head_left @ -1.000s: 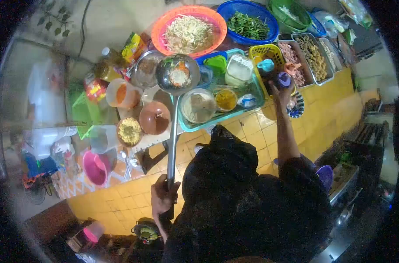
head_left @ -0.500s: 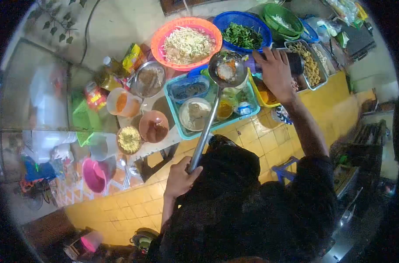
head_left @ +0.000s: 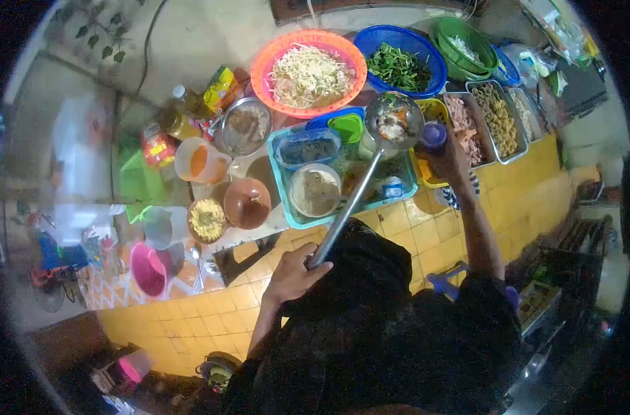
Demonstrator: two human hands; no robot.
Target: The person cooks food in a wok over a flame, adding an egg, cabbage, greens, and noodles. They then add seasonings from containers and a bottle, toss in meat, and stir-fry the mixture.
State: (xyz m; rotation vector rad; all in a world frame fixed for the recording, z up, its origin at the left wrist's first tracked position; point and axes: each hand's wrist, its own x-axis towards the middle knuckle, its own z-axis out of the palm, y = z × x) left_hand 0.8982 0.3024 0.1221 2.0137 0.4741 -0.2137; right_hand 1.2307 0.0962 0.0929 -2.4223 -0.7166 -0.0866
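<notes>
My left hand (head_left: 295, 275) is closed around the lower end of a long metal ladle (head_left: 353, 207). The ladle's round bowl holds white and orange seasonings with bits of green, and hangs above the far right part of a turquoise tray (head_left: 280, 200). Close to the right of that bowl, my right hand (head_left: 455, 164) grips a bottle with a purple top (head_left: 434, 134); the fingers and shadow hide most of its body. Inside the tray are a bowl of pale powder (head_left: 315, 190) and a dark-filled blue container (head_left: 304, 146).
Behind the tray stand an orange basin of shredded vegetables (head_left: 356, 83) and a blue basket of greens (head_left: 441, 66). Metal trays of chopped food (head_left: 498, 128) lie right. On the left are a brown bowl (head_left: 247, 204), a yellow-filled bowl (head_left: 208, 220) and a pink tub (head_left: 149, 270).
The bottle, earlier tipped sideways with its top at the ladle's bowl, now points its top upward as my right hand has lowered. The ladle's bowl sits slightly farther right in view.
</notes>
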